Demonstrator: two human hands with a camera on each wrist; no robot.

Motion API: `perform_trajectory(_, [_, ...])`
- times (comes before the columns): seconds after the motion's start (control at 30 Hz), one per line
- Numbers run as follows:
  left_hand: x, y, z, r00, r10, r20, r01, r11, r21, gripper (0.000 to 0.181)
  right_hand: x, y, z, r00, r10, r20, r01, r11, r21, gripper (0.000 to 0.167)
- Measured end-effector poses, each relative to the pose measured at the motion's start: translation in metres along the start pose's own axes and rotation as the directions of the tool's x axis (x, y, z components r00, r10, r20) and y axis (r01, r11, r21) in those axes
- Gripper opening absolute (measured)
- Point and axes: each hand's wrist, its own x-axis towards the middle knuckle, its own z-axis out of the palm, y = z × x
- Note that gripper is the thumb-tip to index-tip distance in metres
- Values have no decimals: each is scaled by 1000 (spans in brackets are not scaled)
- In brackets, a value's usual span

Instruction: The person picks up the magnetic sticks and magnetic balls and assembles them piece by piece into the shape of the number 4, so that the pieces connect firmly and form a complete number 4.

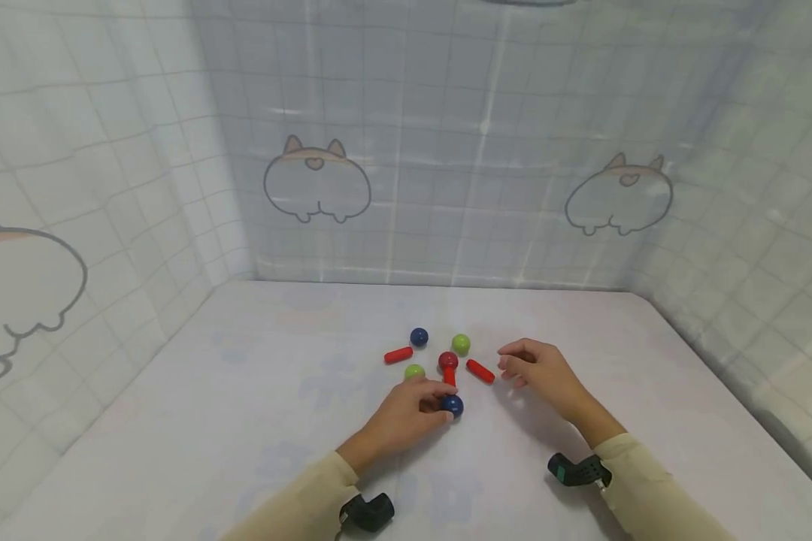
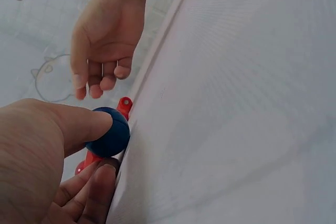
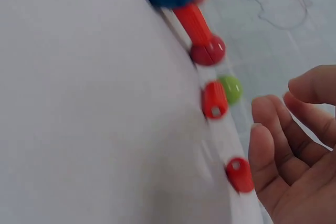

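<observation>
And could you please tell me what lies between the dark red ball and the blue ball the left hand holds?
A red rod lies between the dark red ball and the held blue ball; the head and right wrist views show it.

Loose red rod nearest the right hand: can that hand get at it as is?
Probably yes: the right hand holds nothing and is just right of the red rod in the head view, with nothing visible between them. The left hand is off to the left, pinching the near blue ball.
</observation>
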Motion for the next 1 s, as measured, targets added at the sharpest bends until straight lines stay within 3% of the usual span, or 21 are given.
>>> perform_trajectory(0.3, [0, -3, -1, 1000, -6, -5, 6, 999, 35, 38, 9, 19, -24, 991, 59, -123, -61, 998, -9, 40])
perform_trajectory(0.53, [1, -5, -3, 1000, 2, -12, -1, 1000, 30, 38, 19, 30, -28, 988, 80, -135, -88, 994, -58, 36])
perform_trajectory(0.83, [2, -7, -2, 1000, 3, -18, -2, 1000, 20, 37, 29, 30, -28, 982, 139, -128, -154, 981, -115, 36])
perform_trajectory(1.0, [1, -5, -2, 1000, -8, -21, 9, 1000, 20, 37, 35, 28, -22, 987, 109, -121, -132, 970, -205, 35])
